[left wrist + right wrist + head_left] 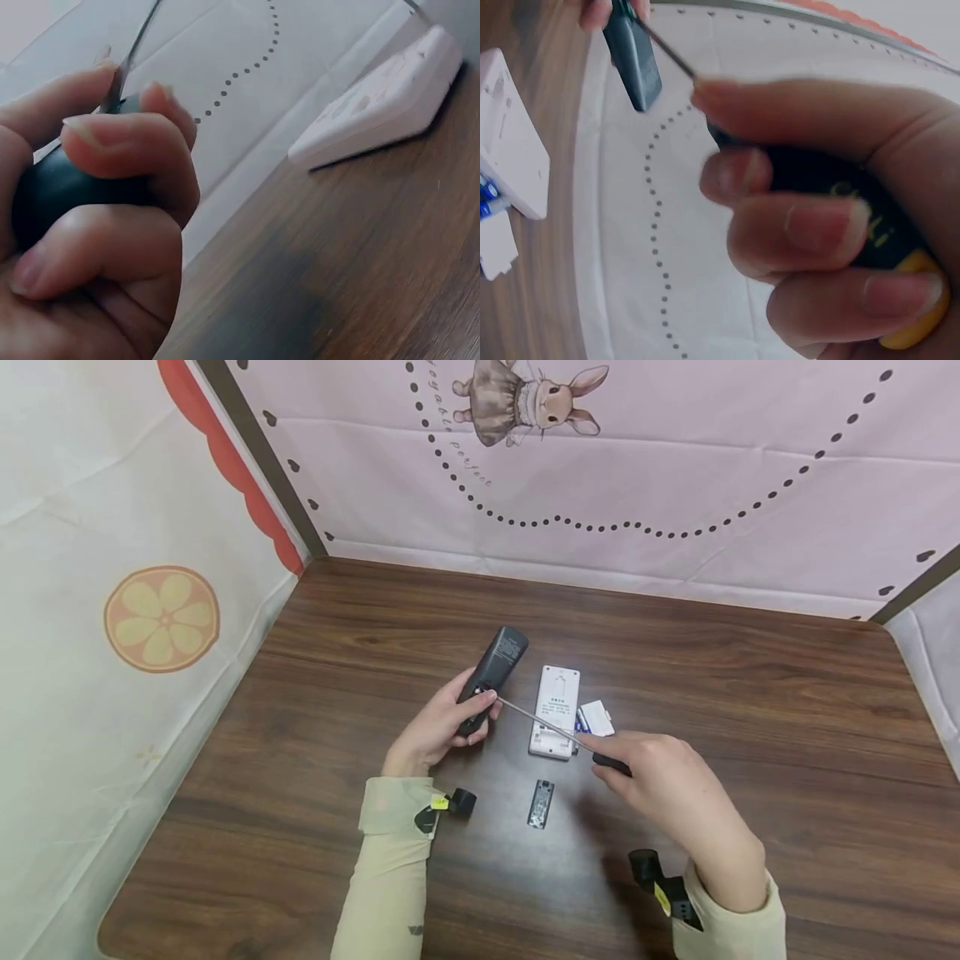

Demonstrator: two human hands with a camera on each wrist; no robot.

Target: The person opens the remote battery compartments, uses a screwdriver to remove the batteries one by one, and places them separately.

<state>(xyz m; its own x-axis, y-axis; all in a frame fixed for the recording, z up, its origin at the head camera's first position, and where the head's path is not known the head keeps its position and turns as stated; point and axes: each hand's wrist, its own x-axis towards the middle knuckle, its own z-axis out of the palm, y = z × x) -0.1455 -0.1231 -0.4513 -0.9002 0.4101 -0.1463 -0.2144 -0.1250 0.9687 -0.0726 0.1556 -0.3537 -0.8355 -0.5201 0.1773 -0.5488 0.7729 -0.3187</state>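
Observation:
My left hand grips a black remote control, its back turned up, with the thumb over the lower end. In the left wrist view the fingers curl round the remote's dark body. My right hand holds a screwdriver by its black and yellow handle. The screwdriver's thin metal shaft reaches left across the table, its tip at the remote's battery area beside the left thumb. Whether the tip touches a battery is hidden by the thumb.
Between the hands lies a white remote, back up, its battery bay uncovered. Beside it are blue batteries and a white battery cover. Nearer me is a small black cover. Printed cloth stands behind the wooden table.

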